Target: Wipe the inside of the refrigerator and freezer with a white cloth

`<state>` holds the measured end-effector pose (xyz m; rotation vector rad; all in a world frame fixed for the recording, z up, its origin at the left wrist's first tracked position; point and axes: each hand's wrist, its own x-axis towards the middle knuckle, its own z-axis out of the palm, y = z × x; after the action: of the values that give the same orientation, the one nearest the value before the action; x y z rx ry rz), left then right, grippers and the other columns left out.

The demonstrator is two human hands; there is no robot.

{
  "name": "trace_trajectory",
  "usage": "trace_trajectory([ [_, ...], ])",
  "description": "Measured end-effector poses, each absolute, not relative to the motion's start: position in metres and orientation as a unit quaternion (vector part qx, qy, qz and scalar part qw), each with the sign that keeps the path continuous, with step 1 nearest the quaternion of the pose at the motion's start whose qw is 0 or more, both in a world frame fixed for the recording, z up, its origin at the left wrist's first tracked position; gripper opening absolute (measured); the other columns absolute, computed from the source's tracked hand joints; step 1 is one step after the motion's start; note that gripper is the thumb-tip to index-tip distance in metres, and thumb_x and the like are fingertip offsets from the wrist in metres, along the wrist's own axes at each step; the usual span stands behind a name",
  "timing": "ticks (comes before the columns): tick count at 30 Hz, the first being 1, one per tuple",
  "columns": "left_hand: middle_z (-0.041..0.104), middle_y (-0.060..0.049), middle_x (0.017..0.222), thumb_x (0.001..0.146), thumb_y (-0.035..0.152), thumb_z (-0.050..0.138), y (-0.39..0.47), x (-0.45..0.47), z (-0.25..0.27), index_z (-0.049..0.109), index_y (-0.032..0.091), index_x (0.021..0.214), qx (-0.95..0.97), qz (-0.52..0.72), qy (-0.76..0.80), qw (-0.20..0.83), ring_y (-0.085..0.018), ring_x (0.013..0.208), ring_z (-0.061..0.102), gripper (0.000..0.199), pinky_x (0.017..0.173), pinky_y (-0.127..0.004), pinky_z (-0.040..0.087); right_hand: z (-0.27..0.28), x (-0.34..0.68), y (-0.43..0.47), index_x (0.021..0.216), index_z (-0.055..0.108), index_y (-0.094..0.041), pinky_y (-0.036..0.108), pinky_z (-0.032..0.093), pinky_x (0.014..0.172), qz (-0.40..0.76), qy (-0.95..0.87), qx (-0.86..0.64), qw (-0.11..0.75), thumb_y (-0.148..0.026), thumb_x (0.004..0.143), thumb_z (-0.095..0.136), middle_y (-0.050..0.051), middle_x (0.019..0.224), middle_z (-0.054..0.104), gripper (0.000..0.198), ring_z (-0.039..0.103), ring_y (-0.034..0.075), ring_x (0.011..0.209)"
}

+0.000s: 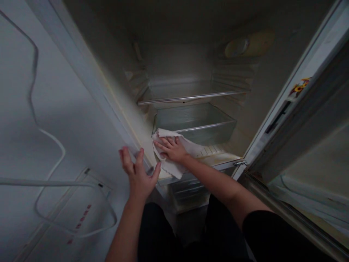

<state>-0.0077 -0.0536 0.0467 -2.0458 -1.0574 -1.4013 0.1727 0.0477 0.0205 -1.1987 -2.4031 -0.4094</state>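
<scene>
My right hand [172, 149] lies with its fingers outstretched on a white cloth [174, 169], pressing it against the floor of an open fridge at the left front corner. The cloth is crumpled, with ragged edges, and spreads past my hand, partly over the front edge. Lower left, my left hand [139, 171] is open with its fingers spread, at the fridge's left edge [120, 109]. Nothing is in it, and whether its fingertips touch the edge I cannot tell. Just behind the cloth is a clear drawer [196, 118] with a pale front rim.
A glass shelf [191, 97] crosses the fridge above the drawer. A yellowish lamp cover [248, 45] is on the upper right wall. The fridge door [313, 174] stands open at the right. Another drawer [189, 193] is below, and a white cable [58, 145] hangs at the left.
</scene>
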Motion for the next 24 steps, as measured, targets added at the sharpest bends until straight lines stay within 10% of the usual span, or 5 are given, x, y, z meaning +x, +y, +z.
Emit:
trace_trajectory([
  [6, -0.002, -0.028, 0.168, 0.082, 0.031, 0.075, -0.027, -0.018, 0.01, -0.006, 0.013, 0.162, -0.731, -0.494, -0.44, 0.168, -0.038, 0.158, 0.001, 0.116, 0.125, -0.06, 0.016, 0.011, 0.233, 0.063, 0.162, 0.027, -0.033, 0.054, 0.028, 0.117, -0.148, -0.91, -0.36, 0.14, -0.035, 0.1, 0.052, 0.004, 0.167, 0.028, 0.067, 0.037, 0.032, 0.143],
  [14, 0.003, -0.037, 0.164, 0.08, 0.037, 0.067, -0.009, -0.015, -0.037, -0.005, -0.005, 0.157, -0.669, -0.491, -0.556, 0.046, -0.043, 0.156, 0.006, 0.114, 0.125, -0.06, 0.017, 0.003, 0.347, 0.04, 0.158, 0.037, -0.037, 0.063, 0.014, 0.118, -0.162, -0.812, -0.547, 0.121, -0.036, 0.104, 0.042, 0.009, 0.151, 0.05, 0.055, 0.043, 0.034, 0.131],
  [24, 0.007, -0.036, 0.164, 0.082, 0.037, 0.064, -0.014, -0.011, -0.031, -0.003, -0.006, 0.157, -0.657, -0.49, -0.572, 0.024, -0.043, 0.156, 0.008, 0.109, 0.126, -0.059, 0.015, -0.014, 0.393, 0.023, 0.162, 0.003, 0.001, 0.06, 0.023, 0.121, -0.153, -0.574, -0.754, 0.28, -0.057, 0.091, 0.049, 0.03, 0.167, -0.003, 0.103, 0.008, 0.043, 0.155],
])
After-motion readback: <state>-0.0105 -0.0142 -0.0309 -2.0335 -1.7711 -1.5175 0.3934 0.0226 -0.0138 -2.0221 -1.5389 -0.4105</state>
